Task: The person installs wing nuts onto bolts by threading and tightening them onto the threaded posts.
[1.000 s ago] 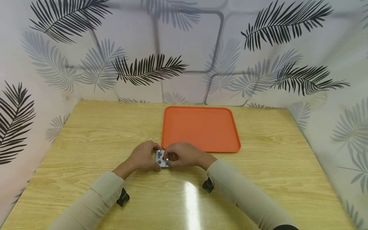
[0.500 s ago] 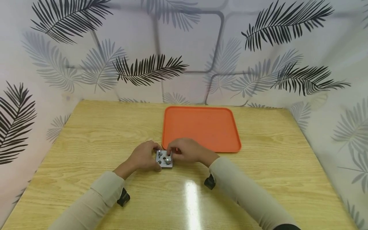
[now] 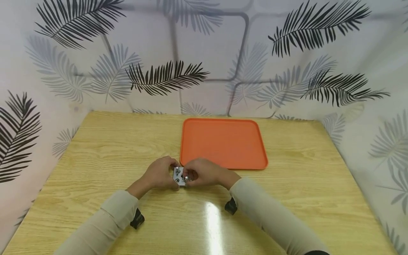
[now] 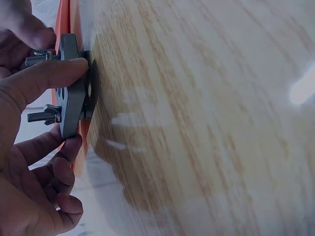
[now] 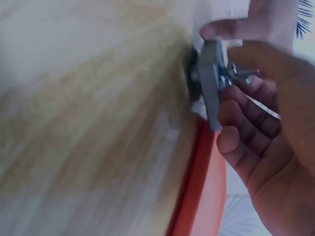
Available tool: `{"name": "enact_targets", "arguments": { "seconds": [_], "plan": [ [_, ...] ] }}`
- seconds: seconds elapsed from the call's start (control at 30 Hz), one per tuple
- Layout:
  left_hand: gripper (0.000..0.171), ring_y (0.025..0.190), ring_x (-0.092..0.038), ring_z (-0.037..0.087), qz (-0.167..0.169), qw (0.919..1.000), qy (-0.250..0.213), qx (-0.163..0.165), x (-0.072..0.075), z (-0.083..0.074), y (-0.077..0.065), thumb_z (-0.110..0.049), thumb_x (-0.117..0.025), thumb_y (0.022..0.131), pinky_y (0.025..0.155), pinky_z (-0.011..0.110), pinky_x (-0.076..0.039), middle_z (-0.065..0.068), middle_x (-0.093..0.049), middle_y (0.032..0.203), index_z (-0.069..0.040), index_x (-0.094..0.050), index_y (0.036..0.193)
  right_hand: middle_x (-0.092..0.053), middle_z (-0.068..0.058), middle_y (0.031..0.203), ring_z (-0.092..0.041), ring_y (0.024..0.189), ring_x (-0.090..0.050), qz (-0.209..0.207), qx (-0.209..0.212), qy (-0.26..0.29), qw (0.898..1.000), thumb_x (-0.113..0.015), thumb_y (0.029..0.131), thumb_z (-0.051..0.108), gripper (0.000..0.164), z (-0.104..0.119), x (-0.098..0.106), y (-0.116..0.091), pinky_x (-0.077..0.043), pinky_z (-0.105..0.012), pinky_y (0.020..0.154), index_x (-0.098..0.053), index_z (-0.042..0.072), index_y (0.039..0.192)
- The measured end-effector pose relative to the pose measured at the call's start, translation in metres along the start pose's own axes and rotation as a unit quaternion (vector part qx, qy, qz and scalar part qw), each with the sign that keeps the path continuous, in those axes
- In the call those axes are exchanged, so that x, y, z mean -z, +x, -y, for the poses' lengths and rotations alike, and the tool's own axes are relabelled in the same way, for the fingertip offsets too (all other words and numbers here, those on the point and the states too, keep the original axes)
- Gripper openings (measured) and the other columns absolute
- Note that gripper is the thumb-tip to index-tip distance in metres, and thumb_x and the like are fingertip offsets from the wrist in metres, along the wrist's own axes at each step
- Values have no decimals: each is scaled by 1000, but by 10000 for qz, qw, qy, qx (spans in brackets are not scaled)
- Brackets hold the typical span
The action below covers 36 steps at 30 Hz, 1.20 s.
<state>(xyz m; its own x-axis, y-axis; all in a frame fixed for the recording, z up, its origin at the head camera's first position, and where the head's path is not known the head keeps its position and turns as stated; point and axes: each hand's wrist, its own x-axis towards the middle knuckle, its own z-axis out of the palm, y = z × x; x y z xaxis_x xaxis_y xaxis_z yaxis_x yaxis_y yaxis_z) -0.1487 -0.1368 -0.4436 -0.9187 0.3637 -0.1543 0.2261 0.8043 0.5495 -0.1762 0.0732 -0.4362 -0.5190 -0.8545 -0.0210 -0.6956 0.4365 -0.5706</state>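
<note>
A small grey metal plate (image 3: 179, 174) with holes is held just in front of the tray's near left corner. My left hand (image 3: 160, 173) grips its edges, thumb on the near side and fingers on the far side. Threaded bolts stand up from the plate; one bolt (image 4: 37, 117) carries a wing nut (image 4: 52, 112) in the left wrist view. My right hand (image 3: 204, 172) is at the near right bolt, its thumb and forefinger pinching the wing nut (image 5: 238, 73) there. Those fingers partly hide the plate's right side.
An orange tray (image 3: 223, 141) lies behind the hands on the wooden table (image 3: 127, 138). Patterned cloth (image 3: 204, 53) with dark leaves hangs behind the table. A bright reflection shows on the tabletop near the front.
My right hand lifted slightly up and right off the near right bolt half a second ago, and is now back around it. The left hand and plate stay in place.
</note>
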Motion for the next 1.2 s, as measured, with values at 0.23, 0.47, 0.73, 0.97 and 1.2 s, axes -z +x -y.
{"name": "enact_targets", "arguments": {
  "seconds": [0.23, 0.47, 0.73, 0.97, 1.2],
  "plan": [
    [58, 87, -57, 17, -29, 10000, 58, 3, -2, -1, 0, -23, -94, 58, 79, 36, -51, 4, -65, 101, -8, -71, 110, -64, -1, 80, -8, 70, -52, -184, -12, 252, 9995, -58, 87, 4, 18, -5, 6, -6, -43, -16, 65, -70, 7, 100],
    [57, 87, -56, 17, -7, 10000, 21, -8, -1, -2, -2, -23, -93, 59, 78, 36, -51, 4, -65, 100, -8, -71, 109, -64, 0, 81, -8, 70, -54, 136, -78, 368, 9992, -66, 87, 6, 20, -2, 6, -3, -44, -16, 64, -70, 7, 106],
    [57, 84, -56, 17, -17, 10000, 5, 4, -1, -1, -1, -22, -93, 59, 76, 34, -50, 5, -65, 99, -7, -71, 109, -65, 1, 81, -6, 71, -55, 91, -118, 102, 9998, -71, 87, 14, 11, 0, 2, 0, -45, -15, 64, -69, 10, 97],
    [58, 86, -56, 17, -59, 10000, 30, -4, -2, -2, -1, -22, -93, 57, 78, 35, -50, 4, -66, 100, -8, -71, 109, -67, 3, 83, -5, 71, -53, -271, -165, -398, 9987, -64, 87, 14, 11, -1, 5, -5, -44, -17, 66, -71, 14, 94],
    [58, 88, -58, 17, -68, 10000, 59, 38, -1, -2, -1, -22, -93, 58, 80, 37, -51, 5, -66, 101, -8, -71, 109, -69, 3, 86, -9, 74, -60, -177, -99, -536, 9984, -64, 87, 12, 15, 0, 8, -4, -46, -17, 69, -72, 13, 99]
  ]
}}
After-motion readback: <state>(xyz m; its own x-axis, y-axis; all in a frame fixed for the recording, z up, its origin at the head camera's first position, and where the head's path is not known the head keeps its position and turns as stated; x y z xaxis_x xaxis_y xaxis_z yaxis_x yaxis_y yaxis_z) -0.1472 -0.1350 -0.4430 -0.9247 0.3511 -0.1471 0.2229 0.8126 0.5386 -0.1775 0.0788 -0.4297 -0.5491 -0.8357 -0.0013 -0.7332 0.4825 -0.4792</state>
